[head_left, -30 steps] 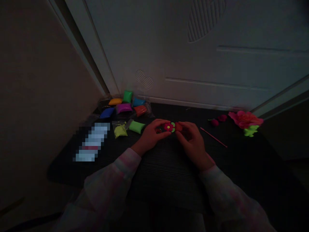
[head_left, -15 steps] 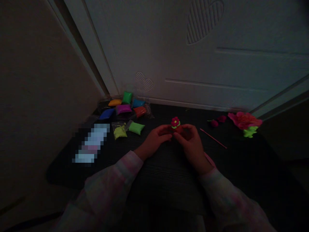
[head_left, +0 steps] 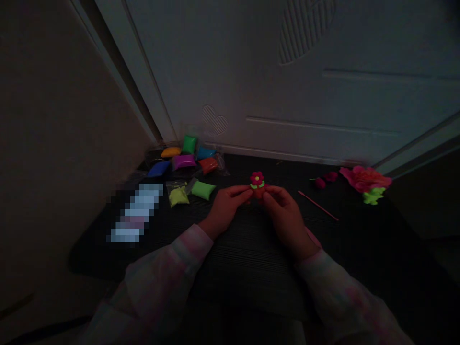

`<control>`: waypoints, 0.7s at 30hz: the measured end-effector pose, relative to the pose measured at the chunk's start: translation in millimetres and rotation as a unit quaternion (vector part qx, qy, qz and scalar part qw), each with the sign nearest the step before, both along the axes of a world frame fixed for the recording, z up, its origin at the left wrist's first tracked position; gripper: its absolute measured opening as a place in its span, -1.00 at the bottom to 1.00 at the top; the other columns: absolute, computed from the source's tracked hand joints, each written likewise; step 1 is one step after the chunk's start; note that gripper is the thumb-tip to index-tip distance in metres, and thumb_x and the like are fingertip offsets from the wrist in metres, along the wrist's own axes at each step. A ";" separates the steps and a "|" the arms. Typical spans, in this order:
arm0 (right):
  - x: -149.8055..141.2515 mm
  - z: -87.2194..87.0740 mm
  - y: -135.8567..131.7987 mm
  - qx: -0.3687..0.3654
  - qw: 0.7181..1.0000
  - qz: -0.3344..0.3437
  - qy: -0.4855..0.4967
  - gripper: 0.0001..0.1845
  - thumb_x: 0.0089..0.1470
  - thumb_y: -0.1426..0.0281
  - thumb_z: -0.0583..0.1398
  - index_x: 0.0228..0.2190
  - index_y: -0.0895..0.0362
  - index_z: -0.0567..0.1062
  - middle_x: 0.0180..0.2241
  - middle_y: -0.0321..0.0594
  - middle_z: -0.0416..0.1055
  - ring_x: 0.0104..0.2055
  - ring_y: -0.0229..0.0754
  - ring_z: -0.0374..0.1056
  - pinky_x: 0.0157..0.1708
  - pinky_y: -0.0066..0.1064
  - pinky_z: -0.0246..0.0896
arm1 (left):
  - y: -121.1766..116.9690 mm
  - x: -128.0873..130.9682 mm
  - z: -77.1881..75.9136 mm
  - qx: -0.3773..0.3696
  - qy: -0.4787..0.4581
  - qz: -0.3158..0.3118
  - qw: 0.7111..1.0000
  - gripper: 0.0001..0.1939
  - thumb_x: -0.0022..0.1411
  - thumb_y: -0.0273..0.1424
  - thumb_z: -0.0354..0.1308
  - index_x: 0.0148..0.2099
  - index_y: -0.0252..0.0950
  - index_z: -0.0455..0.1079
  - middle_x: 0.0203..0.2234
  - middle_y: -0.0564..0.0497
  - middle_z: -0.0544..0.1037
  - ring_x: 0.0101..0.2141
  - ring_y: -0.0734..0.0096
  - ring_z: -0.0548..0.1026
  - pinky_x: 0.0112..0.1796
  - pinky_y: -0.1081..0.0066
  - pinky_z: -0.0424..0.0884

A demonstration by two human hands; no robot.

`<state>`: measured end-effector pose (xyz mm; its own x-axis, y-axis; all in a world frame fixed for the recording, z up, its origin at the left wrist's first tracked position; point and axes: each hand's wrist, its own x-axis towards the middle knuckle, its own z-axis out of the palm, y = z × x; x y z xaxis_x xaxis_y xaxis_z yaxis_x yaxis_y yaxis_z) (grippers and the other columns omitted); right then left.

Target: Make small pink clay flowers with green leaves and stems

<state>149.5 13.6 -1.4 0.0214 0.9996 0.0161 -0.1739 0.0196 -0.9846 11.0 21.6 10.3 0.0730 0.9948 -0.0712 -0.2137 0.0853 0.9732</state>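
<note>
Between my two hands stands a small clay flower [head_left: 257, 179], with red petals, a yellow centre and light green leaves on a reddish-brown base that looks like a pot. My left hand [head_left: 227, 206] pinches the base from the left, thumb and fingers closed on it. From the other side my right hand [head_left: 284, 211] grips the same base between thumb and fingers. The lower part of the base is partly covered by my fingertips. A pink tool [head_left: 312, 236] pokes out beside my right wrist, mostly hidden by it.
Several bags of coloured clay [head_left: 184, 161] lie at the back left, with a light green bag [head_left: 203, 189] nearest my left hand. A thin pink stick [head_left: 318, 205], dark red balls [head_left: 319, 183], a pink flower-like piece [head_left: 364, 178] and a bright green figure [head_left: 373, 195] lie right. A white door [head_left: 230, 81] stands behind.
The clay flower has shifted slightly left and turned more upright, its face now toward me. My left fingers have closed in on the base; my right hand keeps its grip.
</note>
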 end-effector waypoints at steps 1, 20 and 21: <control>0.1 -0.6 0.2 -0.003 1.000 0.003 -0.001 -0.77 -0.15 0.29 0.23 -0.36 0.06 0.41 -0.35 -0.31 0.43 -0.38 -0.27 0.35 -0.27 -0.30 0.27 | -0.3 0.0 0.6 0.005 0.005 0.002 1.000 -0.86 -0.04 -0.43 0.19 -0.36 -0.32 0.49 -0.44 0.03 0.55 -0.46 0.48 0.41 -0.35 0.43 0.32; -0.4 6.3 1.7 -0.034 0.999 0.005 0.025 -0.82 -0.15 0.26 0.21 -0.46 0.08 0.39 -0.41 -0.30 0.43 -0.36 -0.23 0.37 -0.34 -0.31 0.27 | -3.4 5.1 -0.4 -0.079 -0.190 -0.074 0.976 -0.83 -0.10 -0.48 0.24 -0.35 -0.36 0.45 -0.41 0.01 0.53 -0.36 0.50 0.43 -0.30 0.47 0.29; -0.3 5.5 1.7 -0.025 1.000 -0.005 0.015 -0.82 -0.16 0.26 0.21 -0.47 0.08 0.38 -0.44 -0.31 0.42 -0.39 -0.24 0.35 -0.36 -0.32 0.26 | -3.5 5.2 -0.3 -0.074 -0.190 -0.074 0.976 -0.84 -0.10 -0.48 0.24 -0.36 -0.35 0.44 -0.42 0.02 0.53 -0.36 0.50 0.44 -0.29 0.46 0.29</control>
<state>149.1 15.3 4.1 0.0307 0.9989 -0.0353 -0.2033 -0.0283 -0.9787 16.2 18.0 9.9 0.2644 0.9521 -0.1536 -0.5313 0.2768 0.8007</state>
